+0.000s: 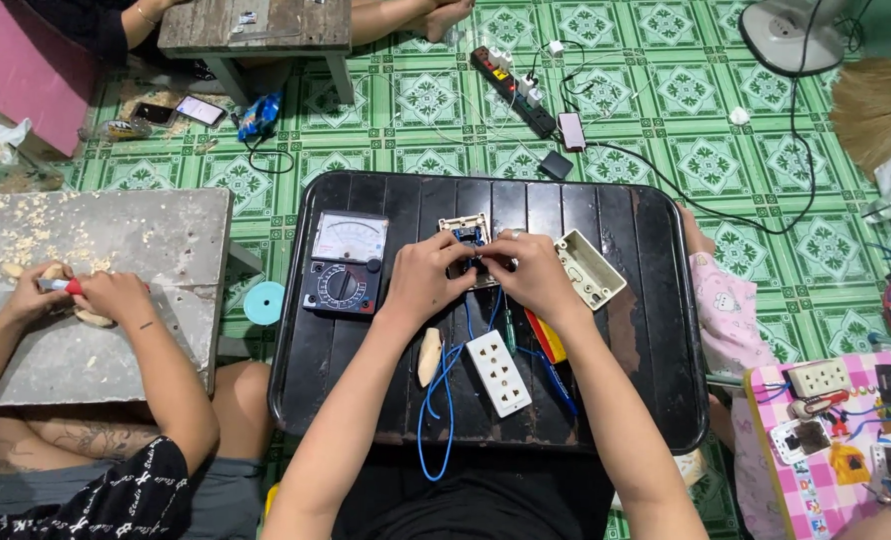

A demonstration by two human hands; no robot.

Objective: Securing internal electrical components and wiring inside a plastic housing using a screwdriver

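Gripping a small switch part (469, 243) between them, the left hand (428, 275) and the right hand (536, 275) meet over the far middle of the black table (646, 330), fingers closed on it from either side. The part is mostly hidden by the fingers, so which way its long axis runs cannot be told; a pale plate edge and a dark blue bit show at its far side.

Measured from the black table: a meter (344, 263) with a white dial face and a black round knob lies on its far left part, long axis running away from the person. A cream box cover (590, 268) lies tilted just right of the right hand. A white socket strip (499, 372) lies near the middle, long axis pointing near-right to far-left, with blue wires (436, 400) looping toward the near edge beside it. A red and yellow tool (544, 338) lies under the right forearm.

Left of the table, another person's hands (76, 295) work at a grey slab (116, 290) strewn with pale chips. A round light-blue disc (264, 302) sits on the floor between slab and table. Right of the table, a pink checked board (816, 480) carries switches and sockets. Beyond the table, a black power strip (511, 88) lies on the green patterned floor (686, 90).
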